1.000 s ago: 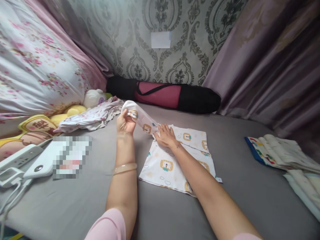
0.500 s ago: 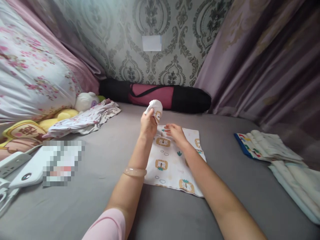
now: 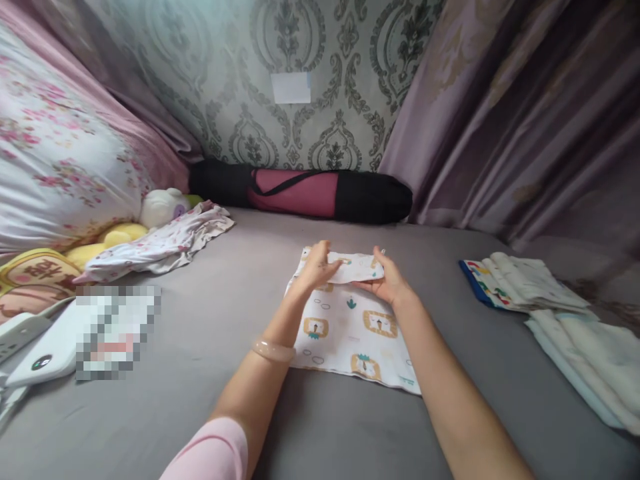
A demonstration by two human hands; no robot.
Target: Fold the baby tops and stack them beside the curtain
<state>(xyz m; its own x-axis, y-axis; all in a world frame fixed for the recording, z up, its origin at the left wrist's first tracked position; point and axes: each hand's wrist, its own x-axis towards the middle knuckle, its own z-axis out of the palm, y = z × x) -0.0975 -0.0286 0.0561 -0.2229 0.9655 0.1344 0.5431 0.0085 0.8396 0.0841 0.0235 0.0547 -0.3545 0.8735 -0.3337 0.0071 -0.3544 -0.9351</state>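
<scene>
A white cloth [image 3: 345, 333] printed with tan lion faces and green leaves lies spread on the grey bed surface in front of me. Across its far end is a narrow folded strip of matching printed cloth [image 3: 361, 267]; whether it is a separate piece, I cannot tell. My left hand [image 3: 317, 268] holds the strip's left part, thumb stretched over it, other fingers partly hidden. At the right end my right hand [image 3: 389, 279] grips the strip, thumb at its upper edge and fingers underneath.
A black and maroon long bag [image 3: 300, 193] lies along the wall. On the right are folded cloths [image 3: 540, 283] and pale folded pieces [image 3: 590, 363]. To the left lie a crumpled cloth [image 3: 160, 243], plush toys [image 3: 163, 207], a white device [image 3: 50, 353] and a large floral pillow [image 3: 65, 140].
The bunched printed cloth my left hand held up is now lowered and flattened as a strip over the far end. My right hand has moved right and taken hold of the strip's end.
</scene>
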